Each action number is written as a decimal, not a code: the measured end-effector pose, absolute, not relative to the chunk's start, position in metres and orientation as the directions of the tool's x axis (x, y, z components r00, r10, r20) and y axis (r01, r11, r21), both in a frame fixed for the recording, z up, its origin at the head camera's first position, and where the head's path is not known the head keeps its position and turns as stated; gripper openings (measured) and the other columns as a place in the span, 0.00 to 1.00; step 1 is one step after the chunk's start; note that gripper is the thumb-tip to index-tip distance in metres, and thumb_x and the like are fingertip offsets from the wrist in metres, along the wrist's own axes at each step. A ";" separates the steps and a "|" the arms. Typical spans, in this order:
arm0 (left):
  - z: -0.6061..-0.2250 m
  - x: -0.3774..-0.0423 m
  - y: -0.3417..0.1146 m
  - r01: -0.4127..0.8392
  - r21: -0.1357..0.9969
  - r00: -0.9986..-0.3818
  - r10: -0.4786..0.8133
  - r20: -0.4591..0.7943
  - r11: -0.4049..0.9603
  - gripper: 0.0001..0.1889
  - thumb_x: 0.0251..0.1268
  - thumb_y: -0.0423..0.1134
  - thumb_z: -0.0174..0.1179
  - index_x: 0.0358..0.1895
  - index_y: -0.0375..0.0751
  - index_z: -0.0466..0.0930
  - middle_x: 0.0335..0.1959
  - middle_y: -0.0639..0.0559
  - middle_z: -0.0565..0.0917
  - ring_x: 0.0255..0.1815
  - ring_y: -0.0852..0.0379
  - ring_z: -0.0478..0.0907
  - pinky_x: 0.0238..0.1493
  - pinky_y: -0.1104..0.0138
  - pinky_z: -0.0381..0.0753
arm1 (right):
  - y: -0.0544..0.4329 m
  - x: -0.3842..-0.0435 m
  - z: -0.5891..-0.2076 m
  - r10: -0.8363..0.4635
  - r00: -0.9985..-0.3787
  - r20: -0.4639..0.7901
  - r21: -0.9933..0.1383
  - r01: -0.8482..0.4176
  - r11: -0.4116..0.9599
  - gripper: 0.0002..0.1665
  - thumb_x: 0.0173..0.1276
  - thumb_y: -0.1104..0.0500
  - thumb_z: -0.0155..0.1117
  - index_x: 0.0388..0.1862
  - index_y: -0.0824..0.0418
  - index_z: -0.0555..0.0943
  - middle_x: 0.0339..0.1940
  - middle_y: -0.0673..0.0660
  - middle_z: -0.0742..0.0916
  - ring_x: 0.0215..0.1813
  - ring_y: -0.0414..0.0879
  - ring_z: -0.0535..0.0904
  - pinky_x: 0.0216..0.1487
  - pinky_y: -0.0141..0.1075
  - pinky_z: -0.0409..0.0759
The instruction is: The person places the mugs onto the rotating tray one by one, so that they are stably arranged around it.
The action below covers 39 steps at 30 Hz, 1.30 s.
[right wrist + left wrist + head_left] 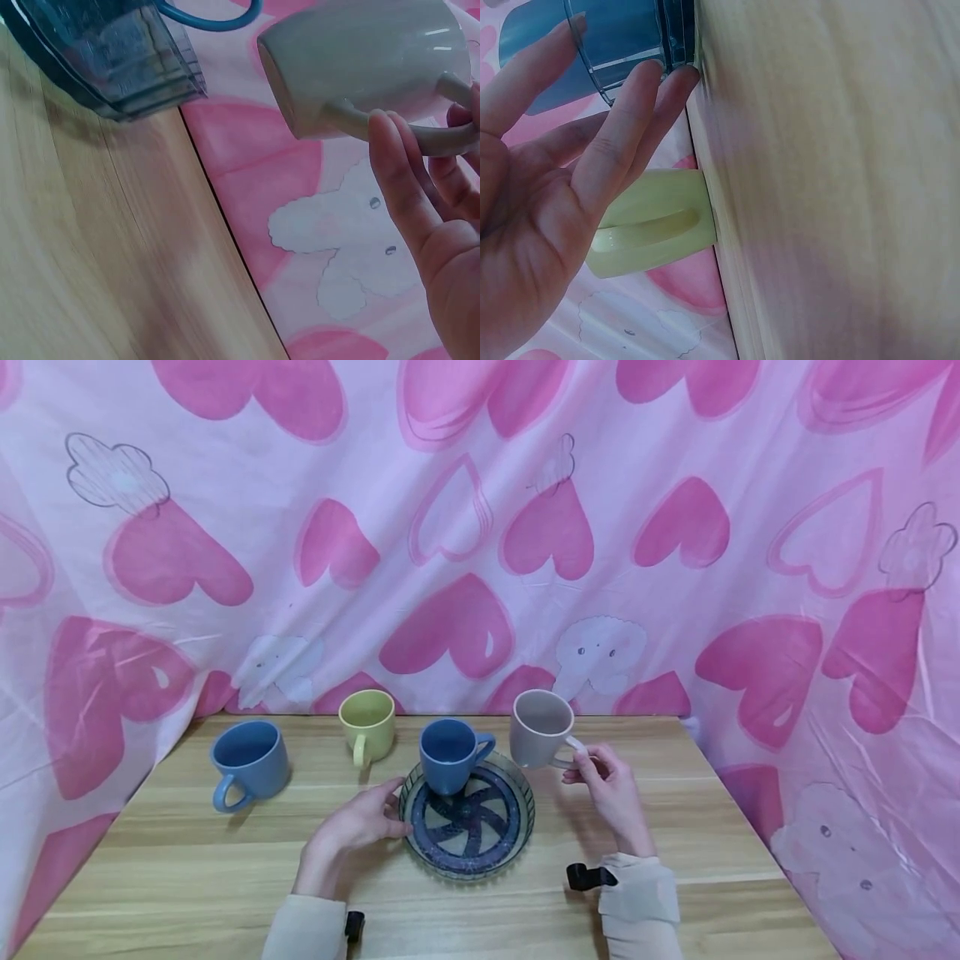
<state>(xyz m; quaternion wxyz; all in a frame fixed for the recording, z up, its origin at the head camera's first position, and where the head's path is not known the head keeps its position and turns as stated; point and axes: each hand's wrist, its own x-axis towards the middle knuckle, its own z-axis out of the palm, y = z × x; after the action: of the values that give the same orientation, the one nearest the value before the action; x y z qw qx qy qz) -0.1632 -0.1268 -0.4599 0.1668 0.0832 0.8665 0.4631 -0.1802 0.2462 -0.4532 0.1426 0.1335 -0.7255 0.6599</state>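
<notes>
A clear glass dish (467, 865) with a dark swirl pattern sits on the table. In it stands a dark blue mug (447, 758), its handle toward the right. My left hand (360, 819) touches the dish's left side, with fairly straight fingers and thumb spread along the wall. With my right hand (611, 789) I pinch the handle of a pale grey mug (536, 735). In the right wrist view this grey mug (360, 67) is tilted and raised above the table, right of the dish (150, 82).
A yellow-green mug (367, 725) stands behind the dish to the left, handle facing me. Farther left is a lighter blue mug (255, 764). A pink heart-patterned cloth (450, 627) hangs behind the wooden table (187, 877) and along its sides.
</notes>
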 end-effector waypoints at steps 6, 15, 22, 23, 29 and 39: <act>-0.460 -0.164 -0.127 -0.008 0.828 -0.926 0.307 -0.218 0.561 0.45 0.49 0.29 0.73 0.73 0.30 0.59 0.45 0.41 0.79 0.37 0.55 0.77 0.39 0.61 0.79 | 0.241 -0.180 -0.455 -0.077 -0.933 0.351 -0.932 -0.356 0.065 0.10 0.73 0.66 0.57 0.40 0.76 0.77 0.39 0.73 0.76 0.32 0.51 0.84 0.39 0.41 0.85; -0.457 -0.166 -0.128 -0.013 0.804 -0.918 0.311 -0.245 0.594 0.47 0.48 0.33 0.76 0.73 0.33 0.59 0.46 0.42 0.79 0.41 0.53 0.77 0.46 0.56 0.79 | 0.233 -0.180 -0.460 -0.131 -0.966 0.223 -0.962 -0.240 0.129 0.11 0.73 0.60 0.60 0.42 0.70 0.79 0.39 0.73 0.81 0.35 0.50 0.84 0.43 0.40 0.84; -0.458 -0.165 -0.127 -0.006 0.800 -0.915 0.320 -0.246 0.599 0.49 0.47 0.35 0.77 0.74 0.32 0.58 0.46 0.42 0.79 0.40 0.53 0.76 0.45 0.58 0.79 | 0.230 -0.180 -0.467 -0.188 -0.966 0.175 -0.977 -0.194 0.089 0.17 0.74 0.60 0.59 0.46 0.76 0.77 0.40 0.74 0.81 0.36 0.49 0.84 0.46 0.41 0.84; -0.458 -0.165 -0.127 -0.003 0.799 -0.915 0.322 -0.245 0.601 0.50 0.47 0.35 0.77 0.74 0.32 0.57 0.45 0.43 0.79 0.40 0.53 0.76 0.44 0.58 0.79 | 0.230 -0.180 -0.468 -0.190 -0.966 0.175 -0.977 -0.194 0.088 0.18 0.74 0.60 0.59 0.47 0.77 0.76 0.40 0.74 0.81 0.36 0.49 0.84 0.46 0.40 0.84; -0.455 -0.166 -0.126 0.009 0.799 -0.912 0.332 -0.239 0.601 0.49 0.47 0.35 0.77 0.74 0.32 0.58 0.44 0.43 0.80 0.39 0.54 0.76 0.43 0.59 0.79 | 0.231 -0.182 -0.471 -0.222 -0.957 0.187 -0.976 -0.207 0.070 0.20 0.74 0.60 0.58 0.49 0.80 0.75 0.43 0.74 0.79 0.38 0.49 0.83 0.47 0.43 0.84; -0.455 -0.164 -0.126 -0.001 0.796 -0.909 0.331 -0.253 0.605 0.50 0.48 0.36 0.76 0.74 0.33 0.56 0.44 0.44 0.80 0.40 0.54 0.76 0.44 0.59 0.78 | 0.227 -0.183 -0.478 -0.251 -0.957 0.145 -0.984 -0.165 0.062 0.21 0.74 0.58 0.59 0.48 0.80 0.75 0.43 0.77 0.79 0.39 0.50 0.83 0.48 0.45 0.83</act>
<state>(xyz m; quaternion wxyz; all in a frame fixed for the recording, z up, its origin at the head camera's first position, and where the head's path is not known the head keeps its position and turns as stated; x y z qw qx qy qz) -0.1638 -0.1257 -0.4553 0.1912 0.0943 0.8752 0.4343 -0.1829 0.2274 -0.4783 -0.0323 0.1430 -0.7278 0.6699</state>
